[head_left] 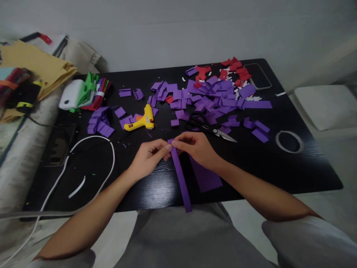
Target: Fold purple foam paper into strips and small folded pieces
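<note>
Narrow purple strip (180, 178) above black surface (304, 171), one end past front edge. Fingers of left hand (147, 158) and right hand (199, 149) clamped on other end. Probably light, flexible, easily creased; best pinched gently by flat faces near end.

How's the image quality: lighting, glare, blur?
Head view: dim overall; whitish glare on the black tabletop, left of the held purple strip. Same head view: strip edges readable, yellowish paper stack at far left looks softer.
</note>
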Tool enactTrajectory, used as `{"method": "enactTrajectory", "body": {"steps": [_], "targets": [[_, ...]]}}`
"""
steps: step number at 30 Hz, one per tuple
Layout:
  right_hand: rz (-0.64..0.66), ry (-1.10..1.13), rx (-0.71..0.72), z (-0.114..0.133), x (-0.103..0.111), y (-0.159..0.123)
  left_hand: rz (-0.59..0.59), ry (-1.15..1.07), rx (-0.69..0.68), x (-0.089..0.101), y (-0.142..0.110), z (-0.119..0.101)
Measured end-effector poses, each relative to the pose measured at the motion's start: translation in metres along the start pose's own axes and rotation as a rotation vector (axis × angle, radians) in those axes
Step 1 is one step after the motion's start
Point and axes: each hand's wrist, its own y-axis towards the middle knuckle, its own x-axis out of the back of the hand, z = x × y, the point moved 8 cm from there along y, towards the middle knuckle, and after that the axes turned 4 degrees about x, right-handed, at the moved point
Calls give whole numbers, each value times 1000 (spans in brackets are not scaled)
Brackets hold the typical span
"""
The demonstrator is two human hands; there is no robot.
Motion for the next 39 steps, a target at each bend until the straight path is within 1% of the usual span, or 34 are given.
{"method": "enactTrajectory", "body": {"steps": [9, 13, 15, 18, 20, 25, 29, 39], "targets": [[20, -79, 17, 2, -1, 0, -18, 105, -50, -2, -3, 0], [41, -70, 10, 3, -1, 1, -30, 119, -88, -2, -4, -2], [54, -60, -7, 3, -2, 1, -72, 116, -114, 2, -4, -4], [72, -27, -36, 2, -3, 1, -192, 74, -145, 14, -5, -7], [84, -8, -44, 2, -3, 1, -238, 67, -164, 19, -6, -9], [96, -9, -33, 3, -4, 0, -229, 139, -269, 19, -8, -18], [96, -21, -17, 4, -4, 0, -243, 183, -334, 19, -9, -22], [95, -10, -28, 2, -5, -1, -218, 236, -405, 18, -10, -23]]}}
